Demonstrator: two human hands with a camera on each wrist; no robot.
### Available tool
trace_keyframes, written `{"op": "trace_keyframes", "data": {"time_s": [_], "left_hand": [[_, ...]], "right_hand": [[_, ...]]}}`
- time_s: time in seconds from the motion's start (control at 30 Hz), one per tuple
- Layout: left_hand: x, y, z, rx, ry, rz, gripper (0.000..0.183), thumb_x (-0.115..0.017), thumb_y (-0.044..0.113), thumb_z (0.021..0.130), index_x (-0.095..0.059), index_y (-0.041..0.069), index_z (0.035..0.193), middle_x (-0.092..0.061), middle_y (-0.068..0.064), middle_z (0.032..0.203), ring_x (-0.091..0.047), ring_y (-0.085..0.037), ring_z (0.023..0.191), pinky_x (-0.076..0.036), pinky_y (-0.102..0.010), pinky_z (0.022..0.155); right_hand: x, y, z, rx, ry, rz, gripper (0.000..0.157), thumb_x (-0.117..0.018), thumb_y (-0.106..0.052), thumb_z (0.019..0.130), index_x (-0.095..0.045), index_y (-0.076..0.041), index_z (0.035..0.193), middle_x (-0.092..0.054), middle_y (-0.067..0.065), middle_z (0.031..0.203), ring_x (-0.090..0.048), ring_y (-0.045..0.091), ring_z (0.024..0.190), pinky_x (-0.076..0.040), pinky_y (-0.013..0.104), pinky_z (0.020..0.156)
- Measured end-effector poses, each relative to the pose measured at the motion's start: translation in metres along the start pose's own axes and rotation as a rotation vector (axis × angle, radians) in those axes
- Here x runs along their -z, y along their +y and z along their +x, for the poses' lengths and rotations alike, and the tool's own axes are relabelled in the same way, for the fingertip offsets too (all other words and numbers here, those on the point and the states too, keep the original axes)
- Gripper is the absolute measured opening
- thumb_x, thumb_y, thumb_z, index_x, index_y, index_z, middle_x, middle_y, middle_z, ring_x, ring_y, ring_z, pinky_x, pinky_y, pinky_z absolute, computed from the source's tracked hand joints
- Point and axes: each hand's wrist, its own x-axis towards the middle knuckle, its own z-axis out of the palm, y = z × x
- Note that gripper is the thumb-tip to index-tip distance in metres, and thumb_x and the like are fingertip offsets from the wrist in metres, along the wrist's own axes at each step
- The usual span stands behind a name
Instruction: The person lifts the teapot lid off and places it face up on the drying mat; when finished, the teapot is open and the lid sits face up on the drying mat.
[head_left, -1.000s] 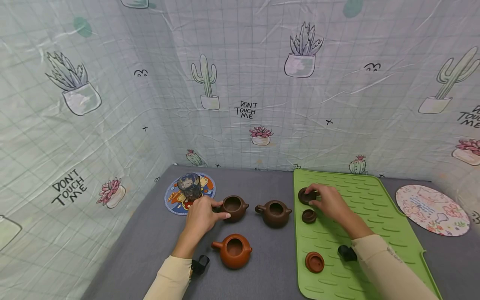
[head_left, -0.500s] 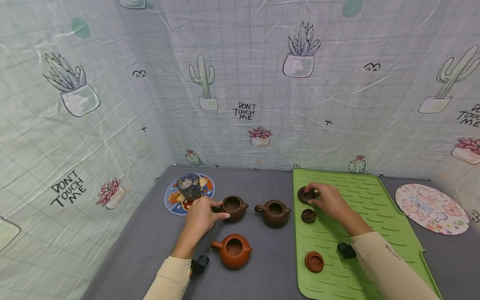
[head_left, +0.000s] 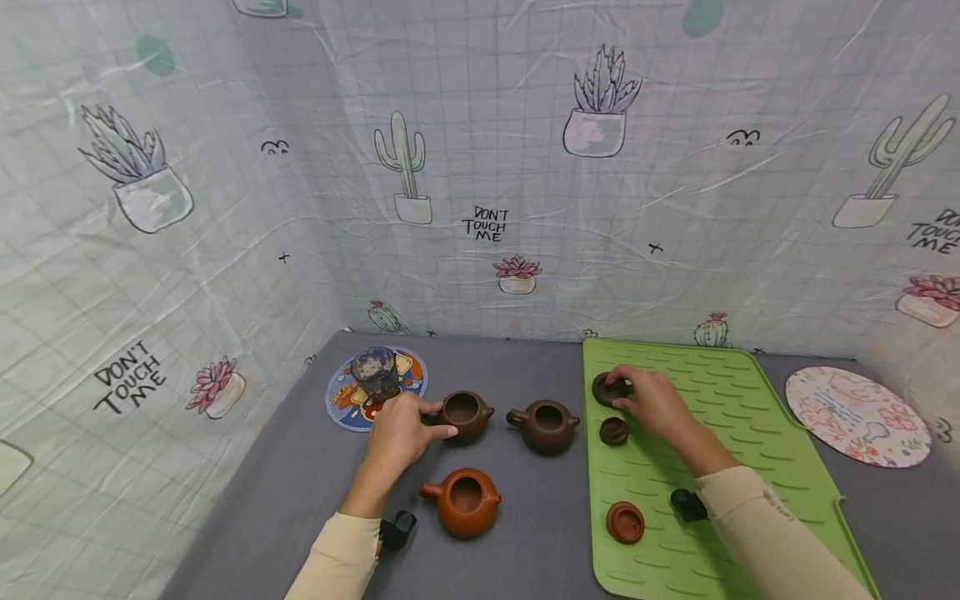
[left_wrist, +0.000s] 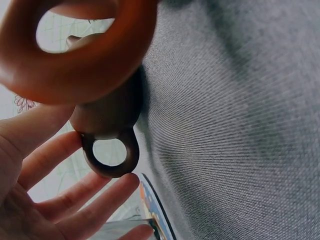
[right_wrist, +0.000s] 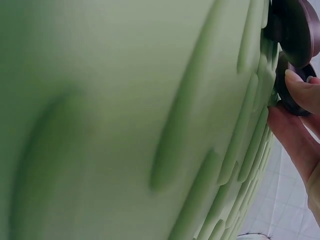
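Note:
In the head view my left hand (head_left: 397, 433) holds a dark brown, lidless teapot (head_left: 470, 429) at its handle side, thumb and index finger spread along the body. The left wrist view shows fingers beside the ring handle (left_wrist: 112, 172); an orange handle blocks part of this view. My right hand (head_left: 656, 404) pinches a dark teapot lid (head_left: 603, 390) at the far left of the green mat (head_left: 720, 433). Close by lies a smaller brown lid (head_left: 613, 431), its knob toward the mat in the right wrist view. Nearer me is an orange-brown lid (head_left: 625, 522).
Another brown open teapot (head_left: 551, 433) stands between the hands, and an orange one (head_left: 467, 521) sits nearer me. A glass (head_left: 375, 375) stands on a blue patterned round mat (head_left: 341, 417) at the back left. A pink floral round mat (head_left: 855, 417) lies far right.

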Motion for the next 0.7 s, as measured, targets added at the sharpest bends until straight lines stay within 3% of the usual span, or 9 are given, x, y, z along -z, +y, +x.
{"op": "trace_keyframes", "data": {"time_s": [0.23, 0.5, 0.7], "left_hand": [[0.0028, 0.0007, 0.0010, 0.000, -0.004, -0.003, 0.044, -0.094, 0.040, 0.069, -0.083, 0.022, 0.108, -0.078, -0.007, 0.116, -0.072, -0.033, 0.101, -0.052, -0.039, 0.065], [0.0043, 0.0014, -0.0008, 0.001, -0.007, -0.003, 0.045, -0.094, 0.040, 0.070, -0.083, 0.021, 0.109, -0.077, -0.007, 0.117, -0.071, -0.033, 0.106, -0.055, -0.044, 0.073], [0.0036, 0.0008, -0.0012, 0.007, -0.014, 0.004, 0.044, -0.094, 0.040, 0.070, -0.083, 0.022, 0.109, -0.078, -0.007, 0.118, -0.071, -0.034, 0.106, -0.055, -0.043, 0.071]], "right_hand": [[-0.0005, -0.0016, -0.0012, -0.002, 0.013, 0.004, 0.031, -0.079, -0.001, 0.086, -0.068, -0.004, 0.114, -0.074, 0.021, 0.113, -0.074, 0.039, 0.096, -0.061, 0.047, 0.079], [0.0011, -0.0027, -0.0015, -0.008, 0.005, 0.007, 0.030, -0.077, -0.002, 0.087, -0.068, -0.004, 0.115, -0.074, 0.021, 0.114, -0.075, 0.039, 0.098, -0.061, 0.048, 0.079], [0.0003, -0.0015, -0.0029, 0.008, 0.018, 0.021, 0.030, -0.078, -0.001, 0.087, -0.067, -0.004, 0.115, -0.073, 0.022, 0.112, -0.075, 0.039, 0.096, -0.061, 0.047, 0.077]]}}
